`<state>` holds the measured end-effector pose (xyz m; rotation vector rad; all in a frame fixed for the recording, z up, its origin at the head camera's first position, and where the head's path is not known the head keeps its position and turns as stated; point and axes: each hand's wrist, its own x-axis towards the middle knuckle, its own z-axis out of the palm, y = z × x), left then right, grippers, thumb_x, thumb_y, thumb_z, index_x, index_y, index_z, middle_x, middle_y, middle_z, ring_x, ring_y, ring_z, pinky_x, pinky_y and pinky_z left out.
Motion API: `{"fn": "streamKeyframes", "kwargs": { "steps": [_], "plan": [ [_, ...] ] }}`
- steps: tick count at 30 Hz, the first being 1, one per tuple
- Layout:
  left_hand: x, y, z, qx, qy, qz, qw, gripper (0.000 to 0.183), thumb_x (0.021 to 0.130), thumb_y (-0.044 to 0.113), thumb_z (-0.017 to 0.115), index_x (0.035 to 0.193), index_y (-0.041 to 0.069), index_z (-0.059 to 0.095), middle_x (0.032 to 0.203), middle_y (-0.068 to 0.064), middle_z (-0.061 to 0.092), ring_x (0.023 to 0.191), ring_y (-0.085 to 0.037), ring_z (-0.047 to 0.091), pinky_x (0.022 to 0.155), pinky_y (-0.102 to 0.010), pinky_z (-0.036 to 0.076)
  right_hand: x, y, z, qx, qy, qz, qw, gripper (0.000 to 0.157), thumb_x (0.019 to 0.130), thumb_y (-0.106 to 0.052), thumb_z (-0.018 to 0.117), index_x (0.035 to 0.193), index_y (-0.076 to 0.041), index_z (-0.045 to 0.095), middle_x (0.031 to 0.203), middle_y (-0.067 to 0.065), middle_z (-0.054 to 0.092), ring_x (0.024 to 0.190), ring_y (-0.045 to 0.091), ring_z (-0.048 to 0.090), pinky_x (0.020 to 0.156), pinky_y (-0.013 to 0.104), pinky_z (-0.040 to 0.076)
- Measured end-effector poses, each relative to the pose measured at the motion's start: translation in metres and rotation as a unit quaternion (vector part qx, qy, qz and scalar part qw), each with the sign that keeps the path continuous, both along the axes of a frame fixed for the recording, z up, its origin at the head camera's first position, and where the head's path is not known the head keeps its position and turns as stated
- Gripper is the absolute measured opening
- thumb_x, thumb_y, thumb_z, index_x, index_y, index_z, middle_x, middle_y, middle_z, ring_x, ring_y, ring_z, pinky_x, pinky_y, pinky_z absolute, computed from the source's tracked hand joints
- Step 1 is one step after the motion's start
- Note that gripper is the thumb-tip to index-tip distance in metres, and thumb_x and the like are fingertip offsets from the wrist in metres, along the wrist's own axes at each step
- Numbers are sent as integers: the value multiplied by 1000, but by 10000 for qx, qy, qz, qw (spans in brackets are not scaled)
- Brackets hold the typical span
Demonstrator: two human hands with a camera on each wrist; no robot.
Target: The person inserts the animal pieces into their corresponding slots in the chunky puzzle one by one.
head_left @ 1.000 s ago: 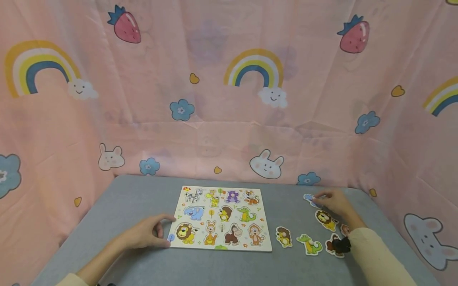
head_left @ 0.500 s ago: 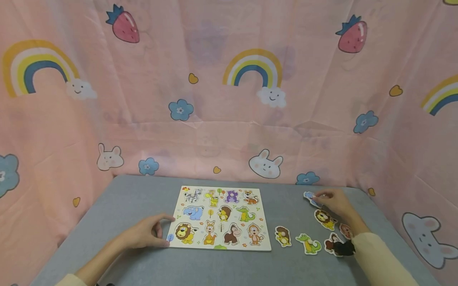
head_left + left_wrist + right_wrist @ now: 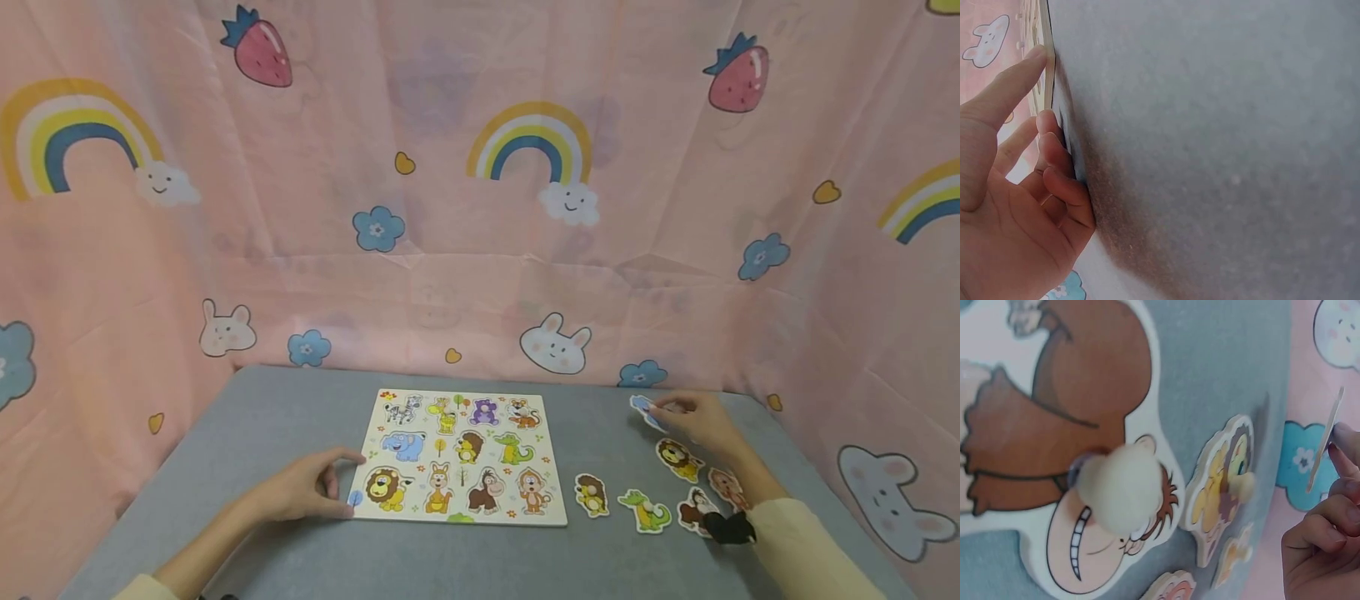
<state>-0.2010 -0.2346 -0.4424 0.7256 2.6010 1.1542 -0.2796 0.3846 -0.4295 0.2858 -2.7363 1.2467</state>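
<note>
A wooden animal puzzle board lies on the grey table in the head view. My left hand rests at its left edge, and in the left wrist view the thumb of that left hand touches the board's side. Over the table's right part, my right hand pinches a blue elephant puzzle piece. Seen nearly edge-on in the right wrist view, the elephant piece appears raised off the table. Fingertips of my right hand hide part of it.
Loose knobbed pieces lie right of the board: a hedgehog, a crocodile, a gorilla, a lion and a monkey. A black wrist mount overlaps the gorilla. A pink printed curtain surrounds the table.
My right hand has shifted slightly left and up with the elephant piece, showing more of the monkey piece. The left hand keeps its place at the board's edge.
</note>
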Motion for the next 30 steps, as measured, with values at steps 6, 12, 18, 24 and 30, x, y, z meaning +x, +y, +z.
{"fn": "streamKeyframes", "kwargs": {
  "steps": [6,12,18,24,30],
  "plan": [
    [0,-1,0,-20,-22,5,10000,67,78,19,90,135,3,57,77,1,56,68,-13,51,62,-27,41,7,-12,12,17,14,25,10000,33,95,-30,75,111,-1,74,74,8,55,59,17,45,49,33,41],
    [0,-1,1,25,-2,-30,10000,67,78,19,89,135,2,57,77,0,57,68,-12,51,62,-27,41,11,-27,17,43,-22,84,10000,31,95,-32,75,110,-5,75,78,10,58,61,19,47,50,33,42],
    [0,-1,1,14,-38,-61,10000,67,79,19,89,135,2,57,77,1,57,67,-12,51,60,-26,42,11,-45,19,162,81,178,9997,30,94,-31,76,110,-5,76,88,9,61,71,22,49,55,33,43],
    [0,-1,0,-8,-39,-67,10000,67,79,19,89,135,2,57,78,1,57,67,-12,51,61,-26,42,10,-66,19,37,129,216,9997,26,92,-25,79,106,-4,77,74,5,51,66,18,44,54,30,37],
    [-1,-1,-1,23,-51,-18,10000,67,79,19,89,136,2,57,78,0,57,67,-12,51,61,-26,42,5,-80,14,-250,153,352,9990,25,90,-25,80,104,-4,76,68,3,47,62,16,41,53,30,36]
  ]
}}
